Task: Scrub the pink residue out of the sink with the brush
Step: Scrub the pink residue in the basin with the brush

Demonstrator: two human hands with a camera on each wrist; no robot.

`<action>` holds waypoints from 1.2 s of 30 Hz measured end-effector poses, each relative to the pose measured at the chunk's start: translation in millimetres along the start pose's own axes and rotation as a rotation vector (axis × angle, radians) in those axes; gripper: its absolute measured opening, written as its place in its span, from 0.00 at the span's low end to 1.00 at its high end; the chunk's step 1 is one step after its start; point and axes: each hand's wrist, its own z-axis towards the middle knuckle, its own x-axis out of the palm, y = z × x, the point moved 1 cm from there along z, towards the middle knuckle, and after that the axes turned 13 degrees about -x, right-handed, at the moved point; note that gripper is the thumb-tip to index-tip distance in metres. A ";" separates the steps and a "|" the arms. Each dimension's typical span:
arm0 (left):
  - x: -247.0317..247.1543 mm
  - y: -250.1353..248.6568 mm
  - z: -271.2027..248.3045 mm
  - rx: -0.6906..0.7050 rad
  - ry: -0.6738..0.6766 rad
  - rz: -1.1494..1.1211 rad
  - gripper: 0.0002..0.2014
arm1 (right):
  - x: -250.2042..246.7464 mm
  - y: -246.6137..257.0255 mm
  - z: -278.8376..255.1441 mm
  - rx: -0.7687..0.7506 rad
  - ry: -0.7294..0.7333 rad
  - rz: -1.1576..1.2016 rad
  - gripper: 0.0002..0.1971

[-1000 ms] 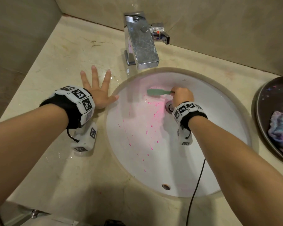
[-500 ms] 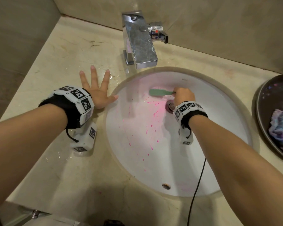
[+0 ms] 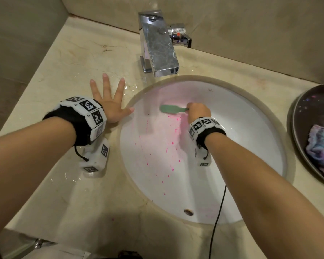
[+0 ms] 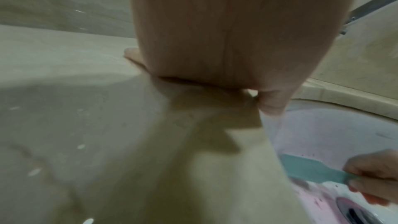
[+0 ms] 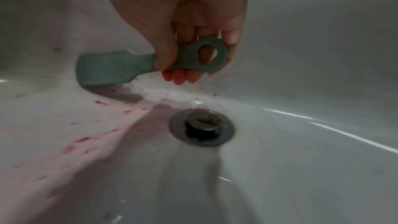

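Observation:
A round white sink (image 3: 251,139) carries pink residue (image 3: 165,146) as specks and a pale smear on its left and middle. My right hand (image 3: 197,112) grips the handle of a green brush (image 3: 171,108) whose head presses the back wall of the basin, just above the drain. In the right wrist view the brush (image 5: 120,67) is pinched between thumb and fingers above the drain (image 5: 202,123), with residue (image 5: 90,140) streaked to its left. My left hand (image 3: 110,103) lies flat with fingers spread on the wet counter, thumb at the sink rim.
A chrome faucet (image 3: 157,45) stands behind the sink. A dark tray (image 3: 297,131) with a crumpled bluish cloth (image 3: 322,156) sits at the right. A black cable (image 3: 219,217) hangs over the sink's front edge. Walls close in at the back and left.
The brush head has shifted slightly to the right along the back of the basin. The left hand has stayed flat on the counter.

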 end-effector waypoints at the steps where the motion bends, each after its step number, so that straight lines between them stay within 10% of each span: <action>1: 0.0 0.1 0.2 0.001 0.000 -0.002 0.42 | -1.3 -7.3 -1.9 0.062 0.003 0.016 0.10; 12: -1.2 0.4 0.0 -0.008 0.016 0.012 0.42 | 3.3 18.1 -3.0 -0.008 0.001 0.083 0.13; 22: -1.4 -0.3 -0.7 -0.010 0.019 0.011 0.42 | -16.0 -51.3 -29.3 0.308 -0.051 -0.035 0.12; 36: -1.1 -1.0 -2.0 -0.012 0.006 0.009 0.42 | -10.1 -11.3 -18.1 0.187 -0.011 0.021 0.10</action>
